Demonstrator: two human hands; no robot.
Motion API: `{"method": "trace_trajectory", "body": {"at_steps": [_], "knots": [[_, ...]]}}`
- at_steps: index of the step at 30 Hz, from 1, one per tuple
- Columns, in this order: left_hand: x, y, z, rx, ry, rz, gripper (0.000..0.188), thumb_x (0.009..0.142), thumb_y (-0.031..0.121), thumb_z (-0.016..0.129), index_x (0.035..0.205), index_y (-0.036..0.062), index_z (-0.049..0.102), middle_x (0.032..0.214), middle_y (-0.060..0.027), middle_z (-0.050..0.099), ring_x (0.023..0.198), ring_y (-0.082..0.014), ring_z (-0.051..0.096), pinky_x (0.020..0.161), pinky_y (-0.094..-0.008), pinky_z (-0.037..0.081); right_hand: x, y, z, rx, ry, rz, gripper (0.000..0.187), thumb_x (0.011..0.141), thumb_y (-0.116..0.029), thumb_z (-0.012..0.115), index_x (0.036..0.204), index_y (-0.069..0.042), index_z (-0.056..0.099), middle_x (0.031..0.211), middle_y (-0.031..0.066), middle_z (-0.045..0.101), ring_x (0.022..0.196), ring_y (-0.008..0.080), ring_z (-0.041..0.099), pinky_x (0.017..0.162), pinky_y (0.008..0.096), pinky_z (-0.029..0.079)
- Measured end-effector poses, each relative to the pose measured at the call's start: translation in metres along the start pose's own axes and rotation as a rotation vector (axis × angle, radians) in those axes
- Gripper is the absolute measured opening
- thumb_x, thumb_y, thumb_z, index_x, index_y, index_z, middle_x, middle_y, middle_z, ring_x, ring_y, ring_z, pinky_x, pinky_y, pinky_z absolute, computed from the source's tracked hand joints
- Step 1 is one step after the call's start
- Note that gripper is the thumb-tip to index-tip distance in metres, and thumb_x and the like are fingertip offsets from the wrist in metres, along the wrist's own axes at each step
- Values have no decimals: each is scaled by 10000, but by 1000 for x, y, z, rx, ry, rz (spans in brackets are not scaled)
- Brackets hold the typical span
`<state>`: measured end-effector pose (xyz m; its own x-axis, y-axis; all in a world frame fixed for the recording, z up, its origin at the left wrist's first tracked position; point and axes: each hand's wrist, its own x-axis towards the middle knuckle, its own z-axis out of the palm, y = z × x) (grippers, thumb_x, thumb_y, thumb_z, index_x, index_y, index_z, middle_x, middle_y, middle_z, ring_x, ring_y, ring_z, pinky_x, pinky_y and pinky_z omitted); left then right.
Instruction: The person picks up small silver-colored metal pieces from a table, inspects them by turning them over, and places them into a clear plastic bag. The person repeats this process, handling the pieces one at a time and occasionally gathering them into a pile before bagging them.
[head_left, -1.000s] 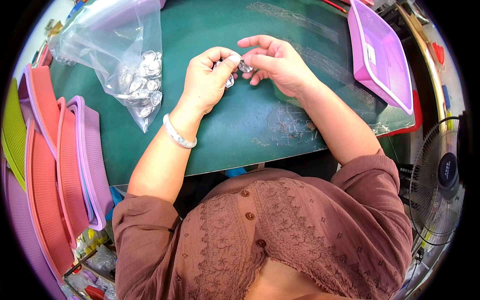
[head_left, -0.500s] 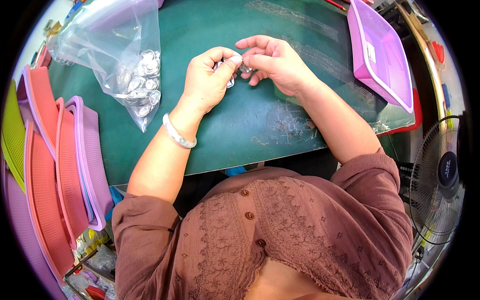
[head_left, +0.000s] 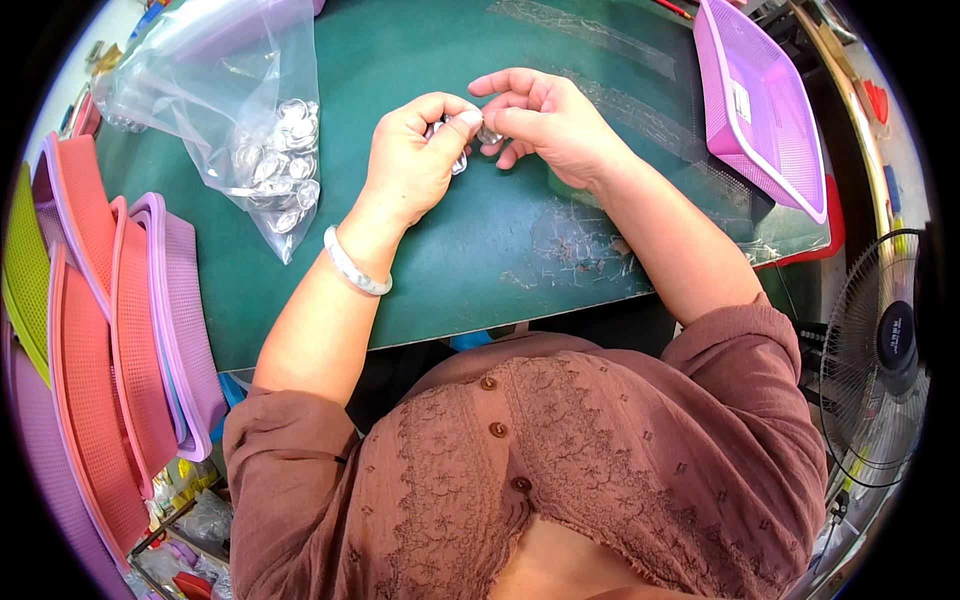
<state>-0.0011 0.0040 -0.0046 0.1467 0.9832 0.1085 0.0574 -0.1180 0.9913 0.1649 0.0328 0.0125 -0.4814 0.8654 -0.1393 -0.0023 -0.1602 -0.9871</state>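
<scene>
Over the green table point(head_left: 430, 270) my two hands meet. My left hand point(head_left: 422, 150) is closed round several small shiny silver metal pieces point(head_left: 460, 164), whose exact kind is too small to tell. Between the thumb and forefinger of my right hand point(head_left: 545, 125) is another small silver piece point(head_left: 488, 134), close to the left thumb tip; the other right fingers are loosely curled. A clear plastic bag point(head_left: 220, 75) lies left of my left hand, with many similar round silver pieces point(head_left: 285, 150) gathered toward its near corner.
Pink, purple and green plastic baskets point(head_left: 85, 350) stand nested at the left edge. A purple basket point(head_left: 770, 120) sits at the table's right side. A fan point(head_left: 870, 350) stands at the far right. Strips of clear tape point(head_left: 590, 38) cover parts of the tabletop.
Almost nothing differs. Both hands stay together with the silver pieces in them, the right fingers shifting only very slightly.
</scene>
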Motion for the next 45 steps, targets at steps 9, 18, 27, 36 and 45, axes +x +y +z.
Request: {"method": "trace_trajectory", "body": {"at_steps": [9, 18, 27, 36, 45], "knots": [[0, -1, 0, -24, -1, 3, 98, 848, 110, 570, 845, 22, 612, 719, 13, 558, 635, -57, 498, 563, -182, 399, 0, 1, 0, 4, -5, 1, 359, 810, -83, 574, 1138, 31, 482, 848, 72, 605, 714, 120, 578, 587, 238, 496], [1, -2, -1, -73, -21, -76, 117, 851, 145, 575, 857, 33, 608, 725, 11, 571, 622, -53, 500, 537, -179, 391, 1, 2, -1, 16, -23, 5, 327, 822, -57, 543, 1130, 34, 480, 855, 80, 600, 709, 128, 588, 593, 240, 508], [7, 4, -12, -404, 36, -310, 101, 844, 169, 586, 839, 69, 592, 695, 6, 558, 602, -79, 520, 478, -188, 365, 1, -1, -5, 176, -70, 26, 341, 836, -13, 489, 1164, 53, 427, 887, 129, 599, 714, 165, 613, 617, 258, 523], [7, 3, -14, -459, 44, -313, 114, 838, 162, 585, 839, 47, 586, 704, -18, 574, 596, -94, 522, 460, -199, 372, 2, 0, -5, 194, -94, 16, 342, 845, -16, 486, 1172, 57, 415, 917, 179, 599, 720, 176, 617, 645, 271, 528], [7, 2, -13, -488, 44, -325, 111, 840, 154, 580, 841, 43, 585, 694, -19, 573, 602, -99, 535, 454, -198, 381, 2, 2, -4, 187, -88, 12, 326, 848, -36, 530, 1148, 57, 441, 913, 167, 604, 716, 161, 615, 630, 260, 525]]}}
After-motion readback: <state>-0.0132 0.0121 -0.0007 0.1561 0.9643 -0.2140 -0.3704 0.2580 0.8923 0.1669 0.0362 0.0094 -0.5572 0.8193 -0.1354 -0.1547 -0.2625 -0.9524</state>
